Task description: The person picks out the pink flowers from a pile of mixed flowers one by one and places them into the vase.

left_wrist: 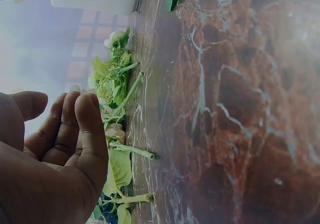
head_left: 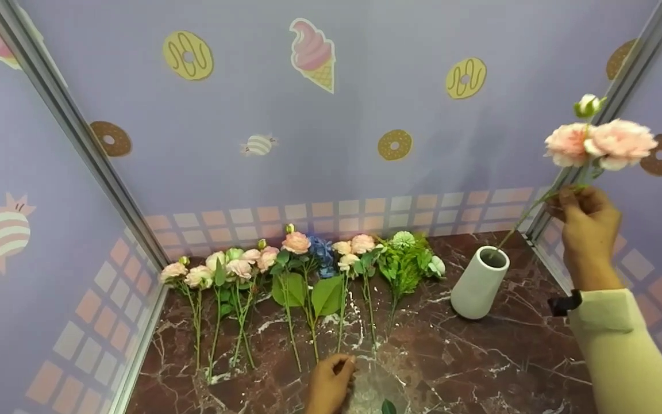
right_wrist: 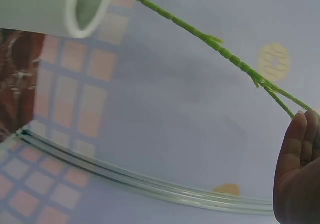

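Observation:
My right hand (head_left: 589, 221) pinches the stem of a pink artificial flower (head_left: 621, 144) high at the right. Two pink blooms and a pale bud top it. Its green stem (right_wrist: 220, 49) slants down to the mouth of a white vase (head_left: 480, 282); the lower end is hidden there. The vase stands upright on the dark marbled table. Low in the middle of the head view, my left hand (head_left: 331, 382) hovers near the stem ends of the laid-out flowers, fingers loosely bent. Nothing shows between its thumb and fingers (left_wrist: 90, 129) in the left wrist view.
On the marbled table (head_left: 423, 356) lies a row of several pink flowers (head_left: 239, 269), a blue flower (head_left: 322, 256) and leafy greenery (head_left: 400, 270), stems forward. A loose green leaf (head_left: 388, 407) lies near the front edge. Patterned walls enclose the back and sides.

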Demonstrator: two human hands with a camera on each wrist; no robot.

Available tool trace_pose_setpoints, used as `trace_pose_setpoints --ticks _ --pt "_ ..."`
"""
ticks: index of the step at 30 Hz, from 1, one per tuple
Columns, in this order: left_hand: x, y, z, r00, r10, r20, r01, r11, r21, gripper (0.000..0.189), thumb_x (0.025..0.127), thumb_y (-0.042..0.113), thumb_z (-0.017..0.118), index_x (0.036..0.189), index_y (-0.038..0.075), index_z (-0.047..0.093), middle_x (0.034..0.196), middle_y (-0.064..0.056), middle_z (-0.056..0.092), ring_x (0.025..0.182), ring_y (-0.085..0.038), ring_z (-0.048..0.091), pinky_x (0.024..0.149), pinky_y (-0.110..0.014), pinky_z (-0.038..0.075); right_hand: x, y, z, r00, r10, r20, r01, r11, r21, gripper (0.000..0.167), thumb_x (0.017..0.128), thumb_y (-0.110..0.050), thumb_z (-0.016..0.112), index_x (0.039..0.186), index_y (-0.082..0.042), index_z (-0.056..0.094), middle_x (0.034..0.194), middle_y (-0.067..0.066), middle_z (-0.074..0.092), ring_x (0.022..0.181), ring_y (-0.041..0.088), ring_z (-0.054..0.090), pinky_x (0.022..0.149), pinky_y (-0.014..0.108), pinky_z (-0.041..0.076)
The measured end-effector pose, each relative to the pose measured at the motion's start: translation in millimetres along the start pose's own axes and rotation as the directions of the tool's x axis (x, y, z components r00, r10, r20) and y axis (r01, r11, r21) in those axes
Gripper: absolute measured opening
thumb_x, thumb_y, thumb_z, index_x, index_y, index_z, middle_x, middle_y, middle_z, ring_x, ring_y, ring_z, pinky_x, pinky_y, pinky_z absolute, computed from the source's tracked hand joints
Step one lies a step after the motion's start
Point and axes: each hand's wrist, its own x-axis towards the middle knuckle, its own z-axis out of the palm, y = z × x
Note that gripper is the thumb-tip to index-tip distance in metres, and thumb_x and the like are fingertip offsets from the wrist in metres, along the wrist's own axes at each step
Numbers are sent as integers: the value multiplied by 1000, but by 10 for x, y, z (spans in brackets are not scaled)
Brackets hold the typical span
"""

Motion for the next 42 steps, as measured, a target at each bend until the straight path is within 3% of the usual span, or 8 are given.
trace_pose_setpoints --ticks 5,10,17,23,29,33,36,42 --pt "-17 -18 -19 999 -35 11 35 999 -23 24 112 19 72 105 -2 81 83 -7 75 71 -15 69 62 -29 61 -71 312 -162 996 85 -9 -86 984 -158 7 109 -6 74 102 -6 73 89 -6 79 83 7 75 82 16 64" --pt "-19 -8 -36 1000 -11 -8 11 1000 10 23 111 19 73 105 -2 81 87 -13 78 73 -18 71 61 -25 59 -154 643 -308 994 105 8 -96 931 -351 7 112 -10 71 105 -8 73 87 -16 77 86 2 73 82 12 60" --pt "14 25 -30 1000 3 -27 -2 999 53 23 110 20 73 104 0 80 88 -11 78 75 -19 71 61 -24 56 -180 1032 -445 999 43 24 -21 809 -587 22 108 -8 69 128 1 68 81 -34 62 83 -9 62 75 9 53" --pt "24 12 -32 999 27 -47 -24 997 80 22 110 19 73 104 0 82 88 -12 80 74 -16 70 61 -24 56 -222 1188 -509 988 148 34 -104 819 -565 21 110 -12 72 123 4 68 80 -23 63 74 -3 61 63 16 59" --pt "74 4 9 993 83 -79 -71 987 147 13 105 14 78 103 2 83 86 -3 79 76 -10 68 68 -29 58 -310 1239 -564 971 229 62 -158 819 -551 20 112 -15 69 128 -3 72 81 -24 69 73 -3 66 68 16 59" --pt "203 5 86 978 171 -120 -133 952 276 6 98 14 82 98 9 84 88 2 82 79 -10 72 73 -32 62 -390 1333 -628 975 217 45 -154 810 -566 20 112 -18 70 127 -4 70 82 -26 66 78 -3 63 70 15 54" --pt "399 -46 186 953 264 -149 -192 906 377 4 94 12 84 95 9 84 85 2 82 78 -11 74 72 -34 63 -511 1438 -691 978 210 4 -170 804 -570 20 113 -22 69 127 -9 63 93 -25 60 91 -1 58 79 14 51" --pt "892 -313 479 932 322 -169 -192 831 522 17 87 23 94 87 13 80 76 5 76 68 -7 64 61 -29 53 -949 1667 -765 980 199 -9 -167 800 -576 21 116 -22 63 101 -8 61 86 -14 55 84 6 52 74 20 47"
